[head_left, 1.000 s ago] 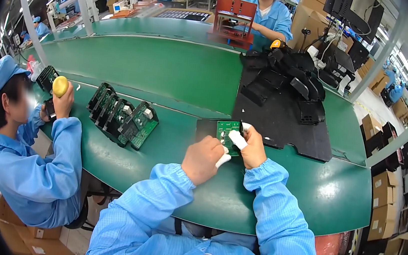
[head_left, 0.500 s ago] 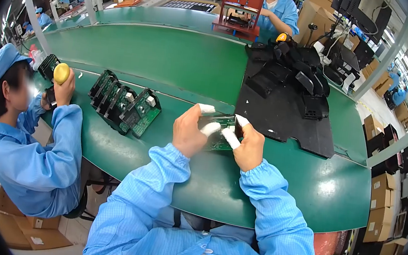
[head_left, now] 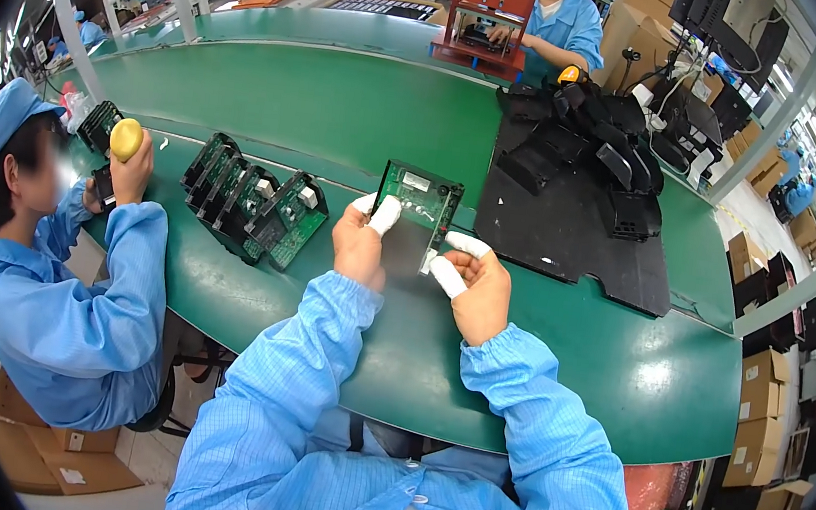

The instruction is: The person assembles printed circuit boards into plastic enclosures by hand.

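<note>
A green circuit board (head_left: 417, 192) with a dark strip along its right side is held up, tilted, above the green table. My left hand (head_left: 361, 245), with white finger covers on some fingertips, pinches its lower left corner. White-covered fingers of my right hand (head_left: 478, 288) close on the lower end of the dark strip, at the board's right side. Left of my hands, several similar boards with black parts (head_left: 253, 199) stand leaning in a row on the table.
Black plastic parts (head_left: 587, 139) are piled on a black mat (head_left: 561, 237) at the right. Across the green table (head_left: 306, 87) a person sits behind a red fixture (head_left: 490, 23). At the left, a co-worker (head_left: 72, 287) holds a round yellow object (head_left: 126, 139). Cartons (head_left: 763, 386) stand right.
The board has been turned and raised, so its green face and dark side strip now show. My left hand has shifted left; my right hand has moved lower on the board's right side.
</note>
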A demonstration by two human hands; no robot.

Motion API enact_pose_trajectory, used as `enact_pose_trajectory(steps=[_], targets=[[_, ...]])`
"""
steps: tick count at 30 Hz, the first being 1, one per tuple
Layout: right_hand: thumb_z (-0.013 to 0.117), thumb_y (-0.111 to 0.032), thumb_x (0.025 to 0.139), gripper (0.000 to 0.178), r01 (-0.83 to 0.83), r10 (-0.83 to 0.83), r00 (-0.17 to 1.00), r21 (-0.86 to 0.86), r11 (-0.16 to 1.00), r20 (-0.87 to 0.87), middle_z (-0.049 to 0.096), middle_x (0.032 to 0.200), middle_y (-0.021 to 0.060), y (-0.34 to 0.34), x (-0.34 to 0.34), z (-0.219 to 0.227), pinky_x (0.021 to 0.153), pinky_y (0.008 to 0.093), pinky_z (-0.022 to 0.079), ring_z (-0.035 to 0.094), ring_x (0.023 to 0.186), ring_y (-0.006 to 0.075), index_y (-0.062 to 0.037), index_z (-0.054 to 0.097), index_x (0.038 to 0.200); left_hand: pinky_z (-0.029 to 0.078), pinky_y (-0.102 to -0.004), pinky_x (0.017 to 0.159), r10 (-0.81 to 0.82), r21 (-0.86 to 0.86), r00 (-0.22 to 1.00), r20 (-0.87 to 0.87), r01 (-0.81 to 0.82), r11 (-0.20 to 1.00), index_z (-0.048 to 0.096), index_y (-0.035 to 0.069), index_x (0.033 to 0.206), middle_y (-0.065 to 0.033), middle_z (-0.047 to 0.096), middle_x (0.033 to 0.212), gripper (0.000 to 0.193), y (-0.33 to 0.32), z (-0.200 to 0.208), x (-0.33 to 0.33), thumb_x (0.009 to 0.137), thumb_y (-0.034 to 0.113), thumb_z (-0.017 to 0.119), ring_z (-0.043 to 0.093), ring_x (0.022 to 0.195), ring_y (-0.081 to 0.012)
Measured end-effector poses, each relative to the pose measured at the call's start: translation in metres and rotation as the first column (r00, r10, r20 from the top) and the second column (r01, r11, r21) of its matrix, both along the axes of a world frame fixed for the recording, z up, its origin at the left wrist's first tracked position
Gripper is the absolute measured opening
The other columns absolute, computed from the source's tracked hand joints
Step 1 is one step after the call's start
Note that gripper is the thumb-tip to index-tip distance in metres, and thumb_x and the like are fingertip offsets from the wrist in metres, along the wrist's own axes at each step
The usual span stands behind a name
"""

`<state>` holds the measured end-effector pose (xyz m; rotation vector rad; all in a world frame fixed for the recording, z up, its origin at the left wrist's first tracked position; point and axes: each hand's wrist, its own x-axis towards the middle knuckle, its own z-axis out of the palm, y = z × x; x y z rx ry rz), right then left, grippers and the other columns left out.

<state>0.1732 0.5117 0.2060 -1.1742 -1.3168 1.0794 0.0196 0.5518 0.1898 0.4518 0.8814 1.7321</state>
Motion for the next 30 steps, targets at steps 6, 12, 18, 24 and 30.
enact_pose_trajectory(steps=[6, 12, 18, 24, 30], targets=[[0.074, -0.003, 0.08, 0.038, 0.05, -0.049, 0.998, 0.028, 0.998, -0.038, 0.066, 0.095, 0.0055, -0.003, -0.002, -0.009, 0.078, 0.0238, 0.051, 0.062, 0.085, 0.01, -0.0005, 0.06, 0.115, 0.047, -0.0247, 0.078, 0.018, 0.003, 0.999, -0.029, -0.018, 1.0, 0.061, 0.002, 0.106, -0.0029, 0.065, 0.097, 0.024, 0.004, -0.011, -0.001, 0.084, 0.004, 0.071, 0.06, 0.086, -0.0116], [0.071, 0.0, 0.081, 0.039, 0.076, -0.08, 0.994, 0.054, 0.996, 0.071, 0.065, 0.093, 0.005, -0.008, -0.007, -0.008, 0.078, 0.0235, 0.051, 0.061, 0.085, 0.0097, -0.0011, 0.058, 0.118, 0.051, -0.0257, 0.077, 0.087, 0.05, 0.987, -0.132, -0.081, 0.995, 0.061, 0.002, 0.108, -0.0047, 0.066, 0.098, 0.025, 0.002, -0.013, 0.002, 0.084, 0.005, 0.071, 0.062, 0.088, -0.0131], [0.066, 0.001, 0.085, 0.051, -0.007, 0.005, 1.0, 0.134, 0.991, 0.02, 0.062, 0.091, 0.0056, 0.004, 0.02, -0.033, 0.073, 0.0241, 0.049, 0.059, 0.08, 0.0113, -0.0017, 0.045, 0.131, 0.051, -0.0258, 0.077, 0.071, 0.109, 0.898, -0.434, -0.025, 0.994, 0.06, -0.002, 0.111, -0.0075, 0.067, 0.101, 0.028, 0.008, -0.01, -0.011, 0.084, 0.001, 0.069, 0.063, 0.089, -0.0139], [0.062, 0.002, 0.08, 0.043, -0.084, -0.367, 0.705, 0.584, 0.807, 0.607, 0.06, 0.081, 0.0098, -0.048, 0.107, -0.017, 0.066, 0.0341, 0.051, 0.06, 0.069, 0.0232, -0.0039, 0.057, 0.123, 0.05, -0.043, 0.073, 0.243, 0.253, -0.101, -0.965, -0.103, 0.962, 0.068, 0.008, 0.098, -0.0096, 0.067, 0.09, 0.027, -0.056, 0.025, -0.041, 0.074, 0.018, 0.076, 0.063, 0.081, -0.0323], [0.064, 0.005, 0.068, 0.037, -0.453, -0.236, 0.539, 0.514, 0.729, 0.809, 0.059, 0.081, 0.0076, -0.071, 0.106, -0.009, 0.061, 0.035, 0.049, 0.056, 0.073, 0.0251, -0.0052, 0.066, 0.104, 0.039, -0.0424, 0.072, 0.191, 0.496, -0.698, -0.69, -0.265, 0.827, 0.067, 0.014, 0.099, -0.0039, 0.062, 0.091, 0.026, -0.067, 0.054, -0.111, 0.074, 0.016, 0.072, 0.054, 0.09, -0.027]])
